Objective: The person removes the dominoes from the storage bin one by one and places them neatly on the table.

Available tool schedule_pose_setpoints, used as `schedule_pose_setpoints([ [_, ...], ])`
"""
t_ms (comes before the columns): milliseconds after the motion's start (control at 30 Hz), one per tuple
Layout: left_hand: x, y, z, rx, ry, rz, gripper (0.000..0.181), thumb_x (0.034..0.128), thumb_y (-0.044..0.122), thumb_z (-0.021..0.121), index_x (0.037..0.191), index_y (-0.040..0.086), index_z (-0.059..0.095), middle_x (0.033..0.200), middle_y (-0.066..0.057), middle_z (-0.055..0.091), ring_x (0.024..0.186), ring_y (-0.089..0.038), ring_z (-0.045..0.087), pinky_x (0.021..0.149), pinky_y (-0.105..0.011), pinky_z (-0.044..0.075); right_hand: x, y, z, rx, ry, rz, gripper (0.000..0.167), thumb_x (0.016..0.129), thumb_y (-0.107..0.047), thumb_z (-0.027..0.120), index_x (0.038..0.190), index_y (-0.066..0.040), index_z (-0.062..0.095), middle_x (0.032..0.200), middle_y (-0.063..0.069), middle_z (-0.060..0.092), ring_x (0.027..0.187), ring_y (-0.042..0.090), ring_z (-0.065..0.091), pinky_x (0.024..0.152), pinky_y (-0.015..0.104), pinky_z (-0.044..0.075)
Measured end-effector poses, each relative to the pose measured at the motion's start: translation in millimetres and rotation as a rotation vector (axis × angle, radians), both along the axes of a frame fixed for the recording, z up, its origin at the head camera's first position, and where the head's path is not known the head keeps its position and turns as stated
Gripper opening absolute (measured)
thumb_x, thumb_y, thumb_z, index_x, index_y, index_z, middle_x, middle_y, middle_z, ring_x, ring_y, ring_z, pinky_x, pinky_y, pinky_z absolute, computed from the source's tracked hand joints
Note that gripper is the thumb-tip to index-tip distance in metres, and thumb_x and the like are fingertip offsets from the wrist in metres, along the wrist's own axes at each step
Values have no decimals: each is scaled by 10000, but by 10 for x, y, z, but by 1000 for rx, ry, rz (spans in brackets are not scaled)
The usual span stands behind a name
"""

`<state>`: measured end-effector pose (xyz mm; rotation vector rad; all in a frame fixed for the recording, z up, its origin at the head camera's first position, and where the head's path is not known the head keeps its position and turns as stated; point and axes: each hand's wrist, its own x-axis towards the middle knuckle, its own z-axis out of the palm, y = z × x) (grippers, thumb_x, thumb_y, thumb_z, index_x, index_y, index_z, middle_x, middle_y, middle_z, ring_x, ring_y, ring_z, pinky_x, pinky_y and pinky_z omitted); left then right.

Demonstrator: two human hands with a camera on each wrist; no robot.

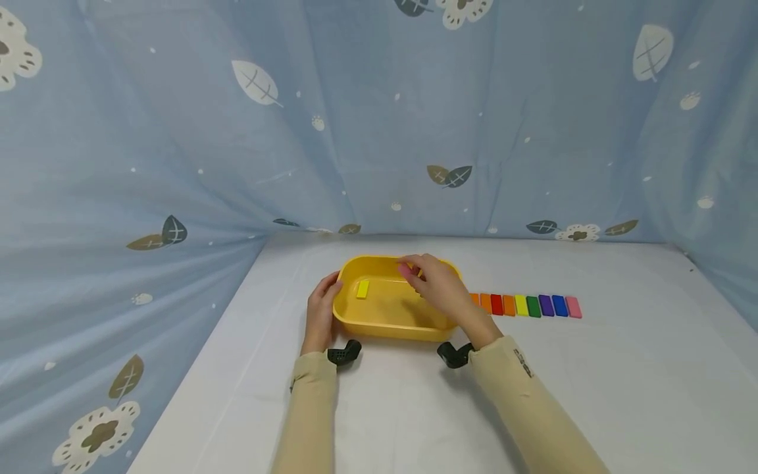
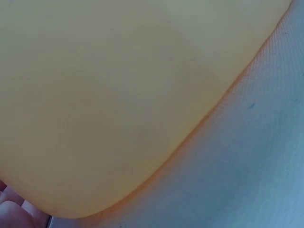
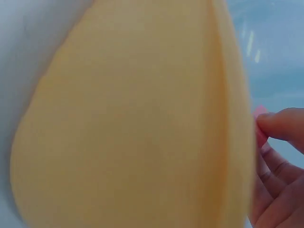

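Observation:
A yellow plastic basin [image 1: 379,327] stands on the white table, with one yellow block [image 1: 362,289] lying inside at its left. My left hand [image 1: 322,313] grips the basin's left end, the thumb at the rim. Above the basin's right half, my right hand [image 1: 441,286] pinches a small pink block [image 1: 405,270] between thumb and fingers. That pink block [image 3: 261,135] also shows in the right wrist view, beyond the basin's wall [image 3: 133,118]. The basin's side [image 2: 118,104] fills most of the left wrist view. My right hand and forearm hide part of the basin's inside.
Right of the basin runs a straight row of coloured blocks, among them a red block [image 1: 497,305], a green block [image 1: 533,306] and, at the far end, a pink one [image 1: 573,307]. Its left end is partly hidden. A blue patterned curtain [image 1: 379,131] hangs behind the table.

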<state>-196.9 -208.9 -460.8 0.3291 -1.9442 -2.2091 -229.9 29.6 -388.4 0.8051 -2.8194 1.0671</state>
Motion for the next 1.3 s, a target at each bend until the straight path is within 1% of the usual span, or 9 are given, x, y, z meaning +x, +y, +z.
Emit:
schedule_pose_setpoints([
  [100, 25, 8, 50, 6, -4, -12, 336, 911, 258, 499, 1230, 155, 520, 1254, 13, 485, 1143, -184, 458, 962, -276, 378, 9, 136, 28, -49, -12, -15, 337, 876, -267, 556, 1195, -162, 538, 855, -13, 532, 629, 135, 527, 565, 238, 478],
  [267, 81, 39, 142, -9, -2, -28, 366, 922, 230, 474, 1267, 107, 482, 1276, -17, 468, 1167, -206, 440, 969, -286, 372, 11, 399, 37, -99, -48, -61, 374, 877, -246, 563, 1237, -166, 505, 924, 11, 540, 690, 163, 542, 593, 247, 509],
  [467, 99, 57, 151, -10, -12, -25, 355, 922, 222, 473, 1258, 107, 485, 1258, -12, 477, 1149, -194, 454, 965, -281, 375, 43, 758, 49, -88, -60, -155, 389, 890, -222, 544, 1272, -199, 474, 987, 36, 537, 754, 186, 529, 622, 279, 523],
  [567, 45, 29, 47, -23, -1, -4, 334, 908, 263, 497, 1221, 149, 519, 1229, 16, 497, 1117, -163, 476, 950, -264, 388, 52, 931, 46, -84, -70, -197, 403, 899, -202, 522, 1295, -206, 448, 1007, 50, 528, 750, 195, 540, 628, 291, 527],
  [700, -28, -6, -81, -31, 18, 21, 306, 891, 303, 519, 1176, 198, 554, 1197, 47, 518, 1076, -124, 497, 931, -249, 403, 39, 1144, 20, -86, -65, -240, 403, 908, -224, 500, 1305, -205, 436, 1015, 67, 522, 760, 236, 555, 634, 312, 526],
  [800, -28, -4, -70, -32, 19, 22, 309, 891, 305, 519, 1180, 201, 554, 1200, 48, 518, 1077, -125, 496, 934, -251, 401, 41, 1302, -1, -95, -55, -278, 400, 908, -248, 494, 1302, -200, 442, 1009, 84, 519, 744, 246, 558, 614, 350, 526],
  [967, -25, -12, -68, -31, 17, 20, 324, 888, 314, 523, 1191, 203, 547, 1210, 50, 512, 1086, -130, 492, 934, -250, 401, 91, 1587, -43, -91, -49, -322, 404, 918, -276, 459, 1311, -186, 431, 1034, 113, 522, 734, 239, 564, 615, 347, 515],
  [1100, -26, -19, -76, -18, 26, 10, 343, 885, 325, 527, 1203, 196, 542, 1224, 39, 505, 1100, -147, 486, 937, -263, 402, 144, 1801, -74, -82, -66, -354, 420, 932, -283, 424, 1334, -165, 403, 1071, 142, 515, 775, 282, 574, 635, 328, 502],
  [1300, -19, -23, -80, -18, 26, 5, 341, 887, 326, 524, 1201, 194, 543, 1224, 36, 504, 1101, -152, 487, 939, -269, 401, 176, 2068, -177, -85, -115, -411, 482, 935, -354, 398, 1371, -155, 345, 1125, 195, 482, 849, 324, 551, 660, 387, 503],
])
